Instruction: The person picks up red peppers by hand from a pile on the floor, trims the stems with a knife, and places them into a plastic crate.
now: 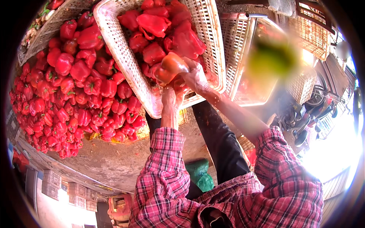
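An orange-red bell pepper [171, 67] is between my hands, above the near end of a white plastic crate [118, 52]. My right hand [195, 75] grips the pepper's right end. From below, my left hand [171, 98] reaches up against the same pepper; its fingers are mostly hidden behind it. In the crate lie several large red bell peppers [155, 24], some looking split or torn. The crate sits tilted in front of my legs, and its perforated walls are stained.
A large heap of red bell peppers [82, 94] spreads left of the crate. A second lattice crate [236, 54] stands at the right, beside a blurred yellow-green patch [272, 58]. Below are a green plastic bag [201, 173] and dirty concrete floor [114, 162]. Bicycles [316, 94] stand far right.
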Motion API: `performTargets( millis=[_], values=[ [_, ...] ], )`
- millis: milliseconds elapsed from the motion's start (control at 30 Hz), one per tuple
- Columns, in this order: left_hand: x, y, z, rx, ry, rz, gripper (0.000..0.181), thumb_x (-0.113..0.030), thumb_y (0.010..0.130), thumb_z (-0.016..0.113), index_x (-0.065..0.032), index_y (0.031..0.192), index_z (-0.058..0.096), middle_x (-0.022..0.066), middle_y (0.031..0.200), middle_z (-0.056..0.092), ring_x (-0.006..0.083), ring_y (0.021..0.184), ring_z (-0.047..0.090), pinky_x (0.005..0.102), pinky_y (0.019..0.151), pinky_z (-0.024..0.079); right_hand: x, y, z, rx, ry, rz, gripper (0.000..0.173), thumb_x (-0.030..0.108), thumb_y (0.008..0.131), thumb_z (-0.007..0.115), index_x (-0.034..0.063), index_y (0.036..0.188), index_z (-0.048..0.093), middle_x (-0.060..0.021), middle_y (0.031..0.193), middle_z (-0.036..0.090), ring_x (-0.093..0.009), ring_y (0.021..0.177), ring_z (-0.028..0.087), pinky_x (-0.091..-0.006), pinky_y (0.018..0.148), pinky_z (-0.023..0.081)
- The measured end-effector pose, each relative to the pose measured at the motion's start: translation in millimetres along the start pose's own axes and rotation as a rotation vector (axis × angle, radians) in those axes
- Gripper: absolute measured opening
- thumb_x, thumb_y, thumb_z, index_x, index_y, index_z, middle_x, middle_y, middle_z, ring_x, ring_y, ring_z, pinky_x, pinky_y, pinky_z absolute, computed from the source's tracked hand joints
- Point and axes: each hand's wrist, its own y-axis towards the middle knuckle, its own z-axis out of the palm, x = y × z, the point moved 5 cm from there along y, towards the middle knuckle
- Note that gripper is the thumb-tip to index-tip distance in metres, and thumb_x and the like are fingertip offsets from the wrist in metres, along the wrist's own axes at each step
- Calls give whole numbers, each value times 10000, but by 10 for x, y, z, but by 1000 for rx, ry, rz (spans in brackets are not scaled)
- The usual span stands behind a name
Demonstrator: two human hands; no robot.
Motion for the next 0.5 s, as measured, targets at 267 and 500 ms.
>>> performTargets(
  millis=[267,500],
  values=[
    [153,-156,23,-154,-16,-58,245,-148,874,514,-56,1102,507,114,963,612,209,731,593,222,448,398,-254,275,-237,38,-35,226,285,94,725,684,-12,988,654,-90,755,660,-123,564,610,-265,512,500],
    [224,-232,165,226,-461,-145,326,-231,892,477,-15,1134,522,143,1027,604,230,860,576,345,704,487,-198,48,-109,-117,101,230,211,84,747,634,2,941,647,-84,686,625,-124,546,595,-276,482,472]
  ],
)
